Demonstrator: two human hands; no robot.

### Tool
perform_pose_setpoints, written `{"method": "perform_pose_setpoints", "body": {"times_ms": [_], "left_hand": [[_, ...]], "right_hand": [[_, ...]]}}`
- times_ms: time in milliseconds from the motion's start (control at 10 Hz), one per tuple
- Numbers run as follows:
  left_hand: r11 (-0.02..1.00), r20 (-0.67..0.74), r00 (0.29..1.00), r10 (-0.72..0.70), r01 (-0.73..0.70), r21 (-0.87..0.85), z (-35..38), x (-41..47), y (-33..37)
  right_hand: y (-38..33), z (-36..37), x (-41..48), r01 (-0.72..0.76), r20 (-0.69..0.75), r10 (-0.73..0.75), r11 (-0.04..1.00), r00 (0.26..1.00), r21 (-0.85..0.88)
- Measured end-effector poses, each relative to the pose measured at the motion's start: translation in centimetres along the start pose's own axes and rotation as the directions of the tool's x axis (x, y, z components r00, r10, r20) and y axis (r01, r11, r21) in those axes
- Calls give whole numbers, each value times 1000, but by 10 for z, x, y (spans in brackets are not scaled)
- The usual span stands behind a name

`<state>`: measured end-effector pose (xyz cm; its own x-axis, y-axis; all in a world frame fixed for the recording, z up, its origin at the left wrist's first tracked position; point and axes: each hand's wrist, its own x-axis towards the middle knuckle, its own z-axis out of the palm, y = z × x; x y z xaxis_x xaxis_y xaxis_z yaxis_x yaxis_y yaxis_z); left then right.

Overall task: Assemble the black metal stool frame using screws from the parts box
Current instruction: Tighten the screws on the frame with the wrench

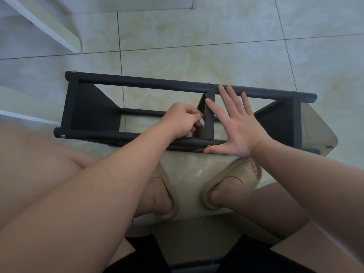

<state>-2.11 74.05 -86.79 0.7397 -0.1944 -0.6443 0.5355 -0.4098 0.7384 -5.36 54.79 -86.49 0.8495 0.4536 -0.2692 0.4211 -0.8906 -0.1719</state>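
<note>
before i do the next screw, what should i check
1. Frame steadied: ok, the right hand lies spread across both rails.
2. Tool in the left hand: cannot tell, it pinches a small white piece.
3. Far rail screws: ok, three heads show.
4. Near rail, right end screw: cannot tell, the right forearm hides it.
5. Parts box in reach: cannot tell, not in view.

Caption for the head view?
Open right hand rests on black metal frame; left hand pinches a small pale item beside its middle crossbar.
</note>
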Motion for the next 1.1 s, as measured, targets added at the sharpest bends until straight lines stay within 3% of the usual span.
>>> {"method": "perform_pose_setpoints", "body": {"times_ms": [300,500,800,1100], "left_hand": [[999,-23,1000,-9,8,-42,-2,0,0],[1000,28,1000,2,-3,30,0,-1,1],[991,91,991,-99,106,-79,-9,1,2],[991,125,984,-129,130,-1,-7,2,4]], "right_hand": [[0,0,-1,-1,-4,1,1000,1000,4],[-1,-1,-1,-4,5,4,1000,1000,2],[-1,-2,0,-4,10,4,1000,1000,0],[-1,-2,-1,-2,9,2,1000,1000,-1]]}}
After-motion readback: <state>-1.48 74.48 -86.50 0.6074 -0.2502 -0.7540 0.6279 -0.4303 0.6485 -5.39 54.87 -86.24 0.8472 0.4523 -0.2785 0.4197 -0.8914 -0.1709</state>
